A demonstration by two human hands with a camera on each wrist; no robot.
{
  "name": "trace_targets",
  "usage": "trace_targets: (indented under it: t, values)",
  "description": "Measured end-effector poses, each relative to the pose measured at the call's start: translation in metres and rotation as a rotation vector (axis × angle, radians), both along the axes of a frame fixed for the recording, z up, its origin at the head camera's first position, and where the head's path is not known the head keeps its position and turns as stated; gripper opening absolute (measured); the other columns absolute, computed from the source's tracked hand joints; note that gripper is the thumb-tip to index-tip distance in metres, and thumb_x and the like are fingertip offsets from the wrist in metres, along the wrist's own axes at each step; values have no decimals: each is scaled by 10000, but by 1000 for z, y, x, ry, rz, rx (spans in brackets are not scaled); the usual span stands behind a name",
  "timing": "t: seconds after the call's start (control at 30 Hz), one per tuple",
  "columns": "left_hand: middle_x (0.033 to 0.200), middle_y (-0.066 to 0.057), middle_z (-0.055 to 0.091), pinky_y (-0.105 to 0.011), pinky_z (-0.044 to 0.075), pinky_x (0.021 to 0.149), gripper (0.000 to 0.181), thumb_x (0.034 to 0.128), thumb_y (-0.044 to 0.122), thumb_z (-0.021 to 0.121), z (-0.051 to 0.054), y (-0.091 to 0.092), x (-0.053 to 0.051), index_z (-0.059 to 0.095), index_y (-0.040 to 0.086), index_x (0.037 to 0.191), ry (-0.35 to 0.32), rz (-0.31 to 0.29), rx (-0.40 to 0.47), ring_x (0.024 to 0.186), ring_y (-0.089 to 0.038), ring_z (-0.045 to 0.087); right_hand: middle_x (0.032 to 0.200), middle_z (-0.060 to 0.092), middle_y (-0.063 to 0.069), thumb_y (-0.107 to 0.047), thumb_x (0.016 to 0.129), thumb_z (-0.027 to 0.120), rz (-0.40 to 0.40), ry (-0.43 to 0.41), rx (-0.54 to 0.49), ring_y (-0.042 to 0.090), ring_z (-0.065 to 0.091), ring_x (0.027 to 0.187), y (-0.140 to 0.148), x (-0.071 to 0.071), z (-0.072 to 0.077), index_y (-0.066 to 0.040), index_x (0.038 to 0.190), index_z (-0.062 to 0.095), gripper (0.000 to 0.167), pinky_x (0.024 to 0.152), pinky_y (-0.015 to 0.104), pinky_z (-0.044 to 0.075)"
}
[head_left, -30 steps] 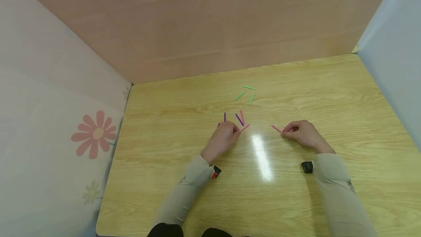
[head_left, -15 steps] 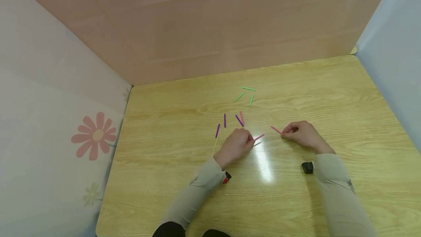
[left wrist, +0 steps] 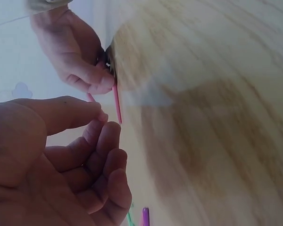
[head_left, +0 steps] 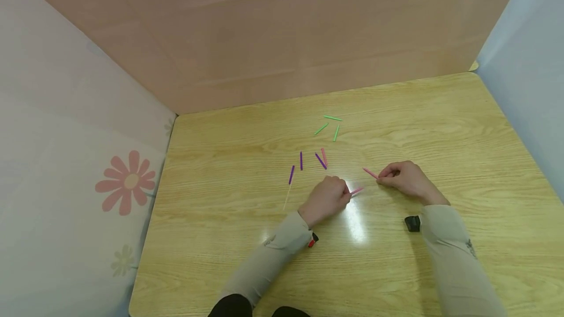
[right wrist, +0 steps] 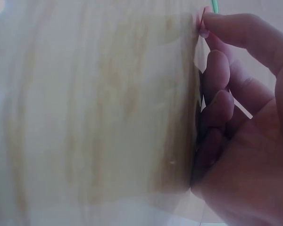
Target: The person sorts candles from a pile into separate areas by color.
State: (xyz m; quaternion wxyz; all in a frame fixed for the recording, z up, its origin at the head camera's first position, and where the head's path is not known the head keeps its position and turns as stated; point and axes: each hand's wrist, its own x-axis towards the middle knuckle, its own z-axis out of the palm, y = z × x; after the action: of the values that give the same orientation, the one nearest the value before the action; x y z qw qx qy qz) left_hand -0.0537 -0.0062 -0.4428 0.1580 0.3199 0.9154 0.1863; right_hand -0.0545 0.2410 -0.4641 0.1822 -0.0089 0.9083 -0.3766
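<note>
Presently, left hand (head_left: 325,200) pinches one thin pink stick (head_left: 357,190), right hand (head_left: 404,179) another stick (head_left: 370,173), both right of thin green sticks (head_left: 333,118).

Left arm (head_left: 269,260) slants up and right from lower middle of head view. Left hand (head_left: 325,200) just below and right of centre, left thumb (left wrist: 63,114) pinched to fingertips (left wrist: 111,131). Right arm (head_left: 456,253) slants up and left from lower right. Right hand (head_left: 405,178) slightly higher, right thumb (right wrist: 247,28) pinched to forefinger, other fingers (right wrist: 216,75) curled. Hands near, apart.
</note>
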Motion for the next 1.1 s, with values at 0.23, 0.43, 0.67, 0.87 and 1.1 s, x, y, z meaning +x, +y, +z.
trace_targets:
  t: [0.23, 0.43, 0.67, 0.87, 1.1]
  values:
    - [743, 56, 661, -143, 391, 557, 193, 907, 150, 584, 1, 8, 1, 739, 142, 793, 6, -21, -46, 665, -59, 555, 852, 679, 23, -333, 881, 689, -7, -10, -10, 125, 533, 751, 0, 1, 0, -92, 926, 721, 247, 679, 254, 410]
    - [601, 72, 512, -156, 325, 445, 334, 942, 176, 571, -4, 12, 2, 644, 146, 617, -10, -7, -36, 534, -41, 412, 857, 684, 23, -336, 877, 694, -11, -14, -13, 122, 535, 762, -1, 1, 1, -98, 921, 724, 244, 686, 250, 411]
    - [574, 78, 377, -176, 288, 435, 384, 927, 153, 568, -7, 17, 2, 491, 167, 551, 15, -6, -76, 542, -62, 332, 850, 680, 19, -327, 873, 700, -17, -11, -10, 116, 527, 756, -1, 1, 1, -97, 918, 723, 236, 676, 244, 402]
    - [580, 69, 377, -186, 295, 440, 360, 922, 153, 577, -7, 19, 2, 485, 161, 574, 25, 2, -100, 550, -70, 331, 845, 681, 25, -324, 871, 702, -29, -11, -23, 113, 529, 748, 0, 1, -1, -91, 920, 723, 239, 670, 240, 405]
    - [588, 63, 371, -193, 303, 441, 378, 919, 166, 587, -8, 22, 3, 453, 162, 566, 26, 9, -122, 558, -75, 327, 856, 682, 37, -329, 873, 699, -34, -20, -33, 113, 525, 749, 0, 1, 0, -84, 926, 723, 252, 674, 241, 403]
